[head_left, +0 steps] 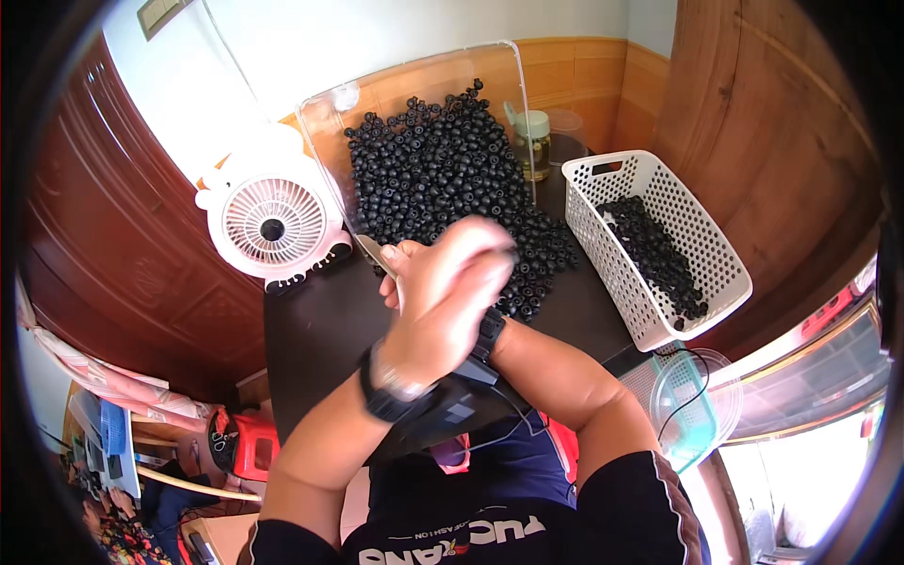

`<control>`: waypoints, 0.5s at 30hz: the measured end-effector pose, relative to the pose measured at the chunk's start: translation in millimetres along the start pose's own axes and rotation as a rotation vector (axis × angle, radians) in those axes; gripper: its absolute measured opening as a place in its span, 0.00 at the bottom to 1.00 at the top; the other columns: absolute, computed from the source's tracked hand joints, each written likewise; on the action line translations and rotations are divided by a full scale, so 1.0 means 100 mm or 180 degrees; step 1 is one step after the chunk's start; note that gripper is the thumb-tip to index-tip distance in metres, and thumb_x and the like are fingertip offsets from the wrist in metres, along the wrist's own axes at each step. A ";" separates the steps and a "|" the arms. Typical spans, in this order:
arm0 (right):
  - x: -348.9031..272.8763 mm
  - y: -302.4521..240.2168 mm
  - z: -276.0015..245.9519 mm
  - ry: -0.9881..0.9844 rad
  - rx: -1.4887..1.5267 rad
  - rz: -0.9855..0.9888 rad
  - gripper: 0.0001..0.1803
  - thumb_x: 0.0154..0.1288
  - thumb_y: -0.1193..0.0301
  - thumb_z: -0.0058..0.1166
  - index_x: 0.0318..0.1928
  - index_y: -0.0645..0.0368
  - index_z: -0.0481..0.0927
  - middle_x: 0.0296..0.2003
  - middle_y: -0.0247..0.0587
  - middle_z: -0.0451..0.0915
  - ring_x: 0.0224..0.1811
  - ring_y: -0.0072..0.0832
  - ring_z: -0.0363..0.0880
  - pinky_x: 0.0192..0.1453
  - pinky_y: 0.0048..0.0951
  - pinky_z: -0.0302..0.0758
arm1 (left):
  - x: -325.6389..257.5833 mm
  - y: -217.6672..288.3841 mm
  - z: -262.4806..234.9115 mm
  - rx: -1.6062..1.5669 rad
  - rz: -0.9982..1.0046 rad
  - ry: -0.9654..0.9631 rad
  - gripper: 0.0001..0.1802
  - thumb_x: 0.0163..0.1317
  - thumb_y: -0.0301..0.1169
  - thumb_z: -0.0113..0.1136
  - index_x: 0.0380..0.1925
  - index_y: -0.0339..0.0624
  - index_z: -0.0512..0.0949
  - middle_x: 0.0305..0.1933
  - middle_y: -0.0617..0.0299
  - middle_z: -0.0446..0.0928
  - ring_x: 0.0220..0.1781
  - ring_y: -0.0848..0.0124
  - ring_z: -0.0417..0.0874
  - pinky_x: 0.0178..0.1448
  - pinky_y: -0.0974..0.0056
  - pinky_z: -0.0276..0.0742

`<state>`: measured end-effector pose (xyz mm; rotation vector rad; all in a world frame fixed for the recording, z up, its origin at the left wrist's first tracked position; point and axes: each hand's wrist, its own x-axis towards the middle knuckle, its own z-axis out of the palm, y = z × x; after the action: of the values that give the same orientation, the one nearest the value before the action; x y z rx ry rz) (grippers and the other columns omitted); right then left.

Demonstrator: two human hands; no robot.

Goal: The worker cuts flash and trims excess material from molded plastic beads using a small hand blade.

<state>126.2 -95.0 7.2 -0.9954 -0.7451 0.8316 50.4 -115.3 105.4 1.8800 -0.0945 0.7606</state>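
Observation:
My left hand point(447, 292) crosses over my right and is smeared by motion. A small dark spot shows at its fingertips; whether it is a held piece I cannot tell. Most of my right hand point(397, 268) is hidden beneath it. The right fingers that show are curled round a flat, pale blade-like tool point(372, 250), whose tip points up and left. Both hands are just in front of a large heap of small round black pieces point(443, 169), some with a hole in the middle. The heap spills from a clear bin point(315, 141) onto the dark table point(315, 348).
A white perforated basket point(617, 292) with more black pieces point(654, 254) stands right. Left is a white-and-pink fan point(273, 221). Behind the heap stands a pale-lidded jar point(537, 141). A teal basket point(692, 424) sits below the table's right edge, a red stool point(256, 447) at lower left.

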 end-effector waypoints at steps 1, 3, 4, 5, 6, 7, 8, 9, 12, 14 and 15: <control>-0.03 -0.03 -0.01 0.0064 0.0352 0.0102 0.16 0.69 0.55 0.47 0.32 0.55 0.72 0.21 0.33 0.76 0.20 0.20 0.73 0.26 0.23 0.70 | 0.21 0.08 0.23 -0.0413 -0.0357 -0.0311 0.09 0.61 0.31 0.51 0.36 0.36 0.74 0.23 0.57 0.72 0.23 0.70 0.73 0.29 0.64 0.68; 0.07 -0.02 -0.15 0.0154 -0.0209 0.0444 0.17 0.70 0.56 0.46 0.32 0.56 0.72 0.20 0.34 0.76 0.20 0.20 0.73 0.24 0.23 0.70 | 0.63 0.00 0.73 -0.0305 -0.0078 -0.0662 0.12 0.60 0.34 0.51 0.34 0.34 0.73 0.24 0.47 0.75 0.26 0.58 0.78 0.33 0.57 0.71; 0.06 -0.02 -0.04 0.0218 -0.0385 0.0366 0.17 0.70 0.57 0.44 0.32 0.57 0.72 0.19 0.34 0.75 0.19 0.20 0.73 0.23 0.23 0.69 | 0.79 -0.09 0.88 -0.0031 0.0205 -0.0329 0.12 0.59 0.34 0.51 0.33 0.33 0.73 0.26 0.45 0.76 0.29 0.55 0.79 0.35 0.55 0.72; 0.09 -0.04 0.04 0.0176 -0.0454 0.0474 0.17 0.71 0.58 0.43 0.33 0.58 0.72 0.18 0.34 0.74 0.18 0.21 0.72 0.22 0.22 0.69 | 0.89 -0.20 0.99 0.0248 0.0493 0.0003 0.13 0.59 0.34 0.50 0.32 0.32 0.73 0.27 0.44 0.77 0.31 0.51 0.80 0.38 0.53 0.72; 0.10 -0.04 0.01 0.0156 -0.0500 0.0410 0.17 0.71 0.58 0.44 0.33 0.59 0.72 0.18 0.34 0.74 0.17 0.21 0.72 0.22 0.22 0.69 | 0.93 -0.24 1.12 0.0198 0.0311 -0.0043 0.12 0.60 0.34 0.52 0.33 0.34 0.73 0.26 0.47 0.77 0.30 0.55 0.80 0.35 0.56 0.73; 0.09 -0.06 -0.05 0.0165 -0.0546 0.0332 0.17 0.71 0.58 0.44 0.33 0.59 0.72 0.18 0.34 0.73 0.17 0.21 0.71 0.21 0.22 0.69 | 0.94 -0.26 1.19 0.0128 0.0140 -0.0112 0.11 0.60 0.33 0.53 0.34 0.35 0.74 0.25 0.49 0.78 0.28 0.60 0.81 0.33 0.58 0.73; 0.09 -0.04 -0.07 0.0152 -0.0451 0.0216 0.17 0.71 0.58 0.44 0.33 0.60 0.72 0.17 0.34 0.73 0.16 0.21 0.71 0.21 0.22 0.69 | 0.85 -0.22 1.15 0.0162 0.0307 -0.0119 0.11 0.60 0.33 0.53 0.33 0.34 0.73 0.23 0.50 0.77 0.27 0.60 0.80 0.32 0.59 0.72; 0.11 -0.01 -0.08 0.0140 -0.0347 0.0105 0.17 0.71 0.58 0.44 0.34 0.60 0.72 0.17 0.33 0.73 0.16 0.21 0.71 0.21 0.22 0.69 | 0.72 -0.18 1.13 0.0201 0.0468 -0.0132 0.11 0.60 0.33 0.54 0.32 0.34 0.73 0.22 0.51 0.76 0.26 0.60 0.80 0.32 0.59 0.72; 0.17 0.07 -0.27 0.0316 -0.0378 -0.0022 0.17 0.71 0.58 0.44 0.32 0.58 0.71 0.16 0.32 0.71 0.14 0.21 0.69 0.19 0.22 0.70 | 0.31 -0.17 0.86 -0.0181 0.0144 -0.0578 0.08 0.62 0.31 0.53 0.32 0.36 0.74 0.21 0.56 0.75 0.23 0.64 0.76 0.30 0.63 0.69; 0.25 0.13 -0.37 0.0523 -0.0438 0.0096 0.17 0.70 0.57 0.46 0.31 0.57 0.70 0.16 0.31 0.70 0.14 0.21 0.69 0.19 0.22 0.70 | 0.09 -0.20 0.47 0.0221 0.0296 -0.0465 0.08 0.63 0.31 0.53 0.34 0.38 0.76 0.21 0.62 0.74 0.23 0.72 0.74 0.28 0.68 0.67; 0.24 0.12 -0.28 0.0754 -0.0343 0.0059 0.17 0.69 0.56 0.47 0.30 0.56 0.70 0.16 0.31 0.70 0.13 0.20 0.69 0.18 0.22 0.70 | -0.04 -0.25 0.21 0.0695 0.0576 -0.0215 0.08 0.63 0.31 0.52 0.34 0.39 0.76 0.22 0.65 0.74 0.22 0.77 0.73 0.27 0.71 0.66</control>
<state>158.2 -81.8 -10.2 -1.1760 -0.5823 0.6802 67.1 -123.3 77.8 2.1259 -0.2351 0.8584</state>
